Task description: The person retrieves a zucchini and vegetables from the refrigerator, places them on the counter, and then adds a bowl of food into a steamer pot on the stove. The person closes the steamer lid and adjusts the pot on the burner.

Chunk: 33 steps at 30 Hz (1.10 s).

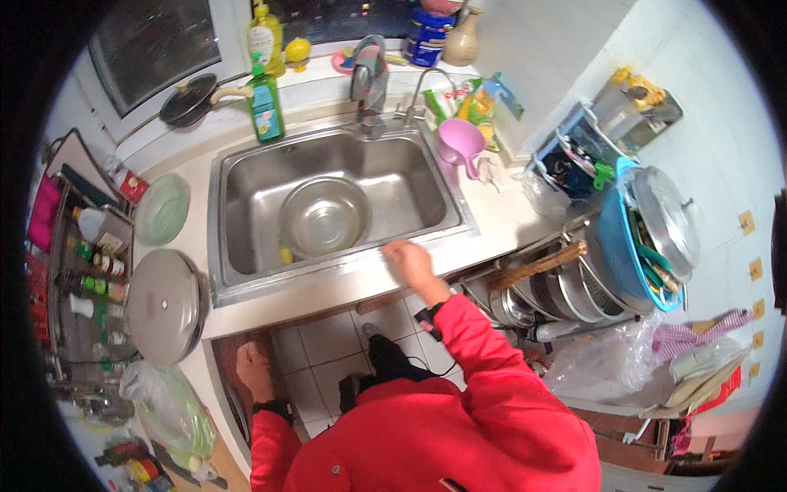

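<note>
My right hand [411, 263] is loosely curled over the front edge of the counter, close to the rim of the stainless steel sink [403, 237]. Nothing shows in its fingers. Low beside the cabinet on the left hangs my left hand [253, 372], blurred, its fingers curled and partly hidden. A round metal basin [326, 215] sits in the sink, with a small yellow-green piece [286, 254] beside it. Over the sink's back rim stands a faucet [363, 83] with a checked cloth [376, 61] draped on it.
On the left counter are a round lid [163, 304], a green glass bowl [163, 209] and bagged green vegetables [178, 412]. A dish soap bottle [265, 107] and pink ladle [461, 144] flank the sink. Pots [516, 304] and a blue tub [615, 246] are at right.
</note>
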Tool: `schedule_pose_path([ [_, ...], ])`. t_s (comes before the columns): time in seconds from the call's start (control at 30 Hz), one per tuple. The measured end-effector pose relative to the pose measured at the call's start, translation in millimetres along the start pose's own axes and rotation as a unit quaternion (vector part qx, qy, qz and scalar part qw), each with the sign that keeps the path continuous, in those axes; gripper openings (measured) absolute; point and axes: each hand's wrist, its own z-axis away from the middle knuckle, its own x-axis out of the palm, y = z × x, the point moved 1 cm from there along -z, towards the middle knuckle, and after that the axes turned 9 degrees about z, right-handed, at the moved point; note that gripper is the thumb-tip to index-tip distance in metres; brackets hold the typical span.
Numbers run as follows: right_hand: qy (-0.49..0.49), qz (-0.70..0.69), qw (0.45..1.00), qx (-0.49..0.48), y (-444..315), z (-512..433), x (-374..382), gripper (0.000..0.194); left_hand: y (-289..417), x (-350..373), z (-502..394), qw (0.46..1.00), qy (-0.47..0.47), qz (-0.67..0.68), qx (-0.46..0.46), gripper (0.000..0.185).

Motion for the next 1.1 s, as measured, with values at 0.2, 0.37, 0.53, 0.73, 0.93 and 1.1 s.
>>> schedule_pose_path([
  [0.2,-0.113,-0.246,0.956,0.112,81.5,-31.3,-14.2,0.021,5.2,9.9,3.0,0.996,0.065,-0.025,0.054,0.022],
  [0.37,-0.227,-0.253,0.937,0.086,78.8,-67.5,0.4,0.023,26.5,37.1,-2.7,0.997,0.064,-0.005,-0.038,0.021],
  [0.53,-0.273,-0.105,0.956,-0.012,45.1,-111.8,-2.0,0.028,46.6,51.5,-8.8,0.997,0.081,-0.007,-0.014,0.022],
  [0.73,-0.324,-0.078,0.937,-0.103,40.3,-148.2,13.0,0.031,53.3,53.3,-18.0,0.994,0.112,-0.014,-0.011,0.021],
  [0.93,-0.34,0.031,0.903,-0.259,60.5,-198.2,55.4,0.025,40.3,48.9,5.0,0.965,0.229,-0.127,-0.008,0.022],
  [1.1,-0.455,-0.148,0.865,-0.153,54.4,-235.0,100.3,0.019,29.0,24.1,53.1,0.937,0.323,-0.114,-0.073,0.018],
])
